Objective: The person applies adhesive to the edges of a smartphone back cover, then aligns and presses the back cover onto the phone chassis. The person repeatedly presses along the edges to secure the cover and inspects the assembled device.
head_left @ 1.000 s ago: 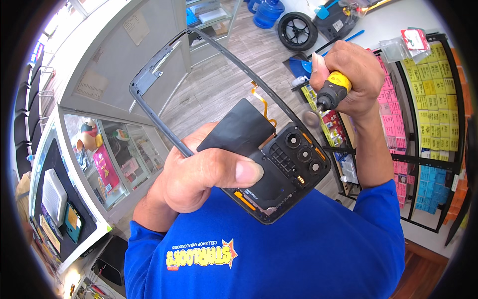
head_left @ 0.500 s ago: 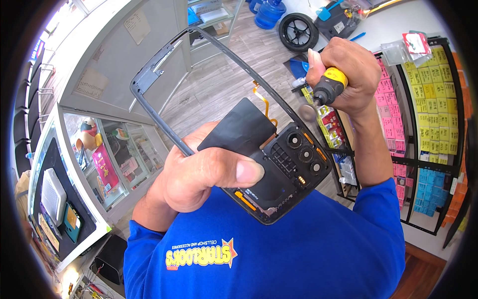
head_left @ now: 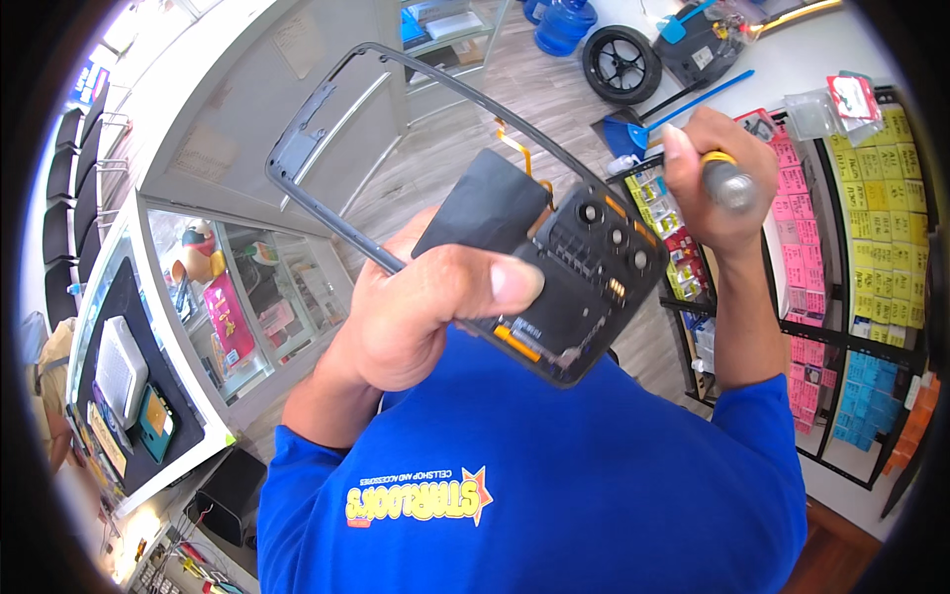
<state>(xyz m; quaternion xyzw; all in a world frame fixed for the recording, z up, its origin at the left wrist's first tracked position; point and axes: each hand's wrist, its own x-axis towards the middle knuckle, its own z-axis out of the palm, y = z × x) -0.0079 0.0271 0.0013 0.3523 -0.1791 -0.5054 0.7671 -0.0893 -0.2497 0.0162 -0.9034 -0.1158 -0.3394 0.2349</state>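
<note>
The phone frame (head_left: 569,307) is black and slim-rimmed, held up in the air in front of the blue shirt (head_left: 554,475), slanting from upper left down to lower right. Its far part is an open loop (the cabinet (head_left: 332,84) and floor (head_left: 440,129) show straight through it), with a greyish plate filling one stretch of the loop near its left corner. The near part is solid: three round camera rings (head_left: 616,237) sit in a row near its right edge, with small gold contacts (head_left: 617,286) below them and an orange strip (head_left: 519,344) along the bottom edge. A matte black sheet (head_left: 485,208) reaches from this part over the opening, and a thin orange ribbon cable (head_left: 522,153) bends beside it. Of the hands, the left hand (head_left: 426,307) is closed on the frame at its left side, thumb pressed flat on the solid part, the other fingers mostly hidden behind. The right hand (head_left: 691,188) is curled firmly round a tool (head_left: 730,185) with a yellow collar (head_left: 719,157), its thumb raised; the tool's grey end is blurred, and the tool is apart from the frame, to the right of the camera rings.
</note>
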